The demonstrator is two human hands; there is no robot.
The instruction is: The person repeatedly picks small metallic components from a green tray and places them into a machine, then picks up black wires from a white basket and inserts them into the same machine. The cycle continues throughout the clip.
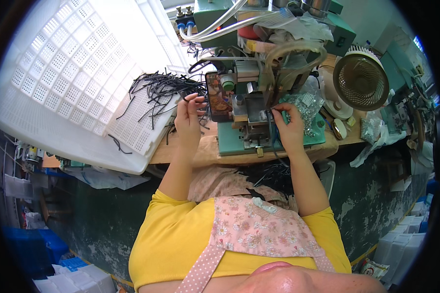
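Note:
My left hand (187, 117) is raised at the edge of a pile of thin black cords (164, 87), its fingers bent, with a dark cord end at the fingertips. The pile spills out of a tipped white plastic crate (90, 117). At the green bench press (234, 139), my right hand (290, 128) pinches a dark cord (273, 134) beside the metal work area (255, 110). That cord hangs down past the table edge. Its upper end is partly hidden by my fingers. A phone (219, 97) stands upright between my left hand and the press.
Right of the press lies a clear bag of small metal parts (305, 110). A round fan (361, 80) stands beyond it, near a roll of pale tape (338, 108). Clear hoses (215, 31) run above the press. More dark cords (275, 175) lie below the table edge.

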